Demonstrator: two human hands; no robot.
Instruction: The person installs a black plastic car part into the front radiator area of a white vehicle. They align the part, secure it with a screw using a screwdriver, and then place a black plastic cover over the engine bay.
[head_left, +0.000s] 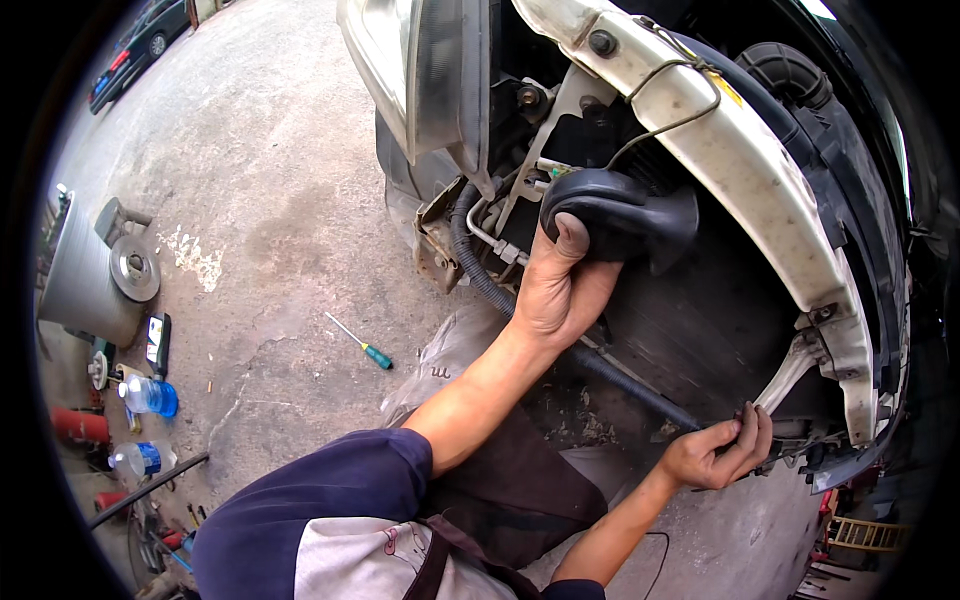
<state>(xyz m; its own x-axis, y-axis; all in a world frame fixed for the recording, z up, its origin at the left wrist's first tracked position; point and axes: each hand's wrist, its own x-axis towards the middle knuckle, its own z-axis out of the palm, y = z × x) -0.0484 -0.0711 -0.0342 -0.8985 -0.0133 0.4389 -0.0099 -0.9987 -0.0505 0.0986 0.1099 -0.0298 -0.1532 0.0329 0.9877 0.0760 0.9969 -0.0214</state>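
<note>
Black horn held up beneath the pale beam at the car's open front

The person's left grip [560, 292] is closed around a rounded black horn [605, 200], thumb pressed on its near side, the flared mouth facing right. The horn sits in front of the dark cavity, between the headlight [405, 75] and the pale crossbeam [700, 120], with a thin cable [690, 118] looping over the beam above it. The right grip [715, 456] is narrow, its fingers curled toward the thumb at the lower end of a pale strut [785, 382]; whether they pinch it cannot be told. A dark ribbed hose [466, 235] runs down beside the left wrist. On the concrete floor [290, 250], a green-handled screwdriver [377, 357] lies left of the left forearm, and farther left are two clear bottles [152, 397] near a grey bucket [85, 270]
</note>
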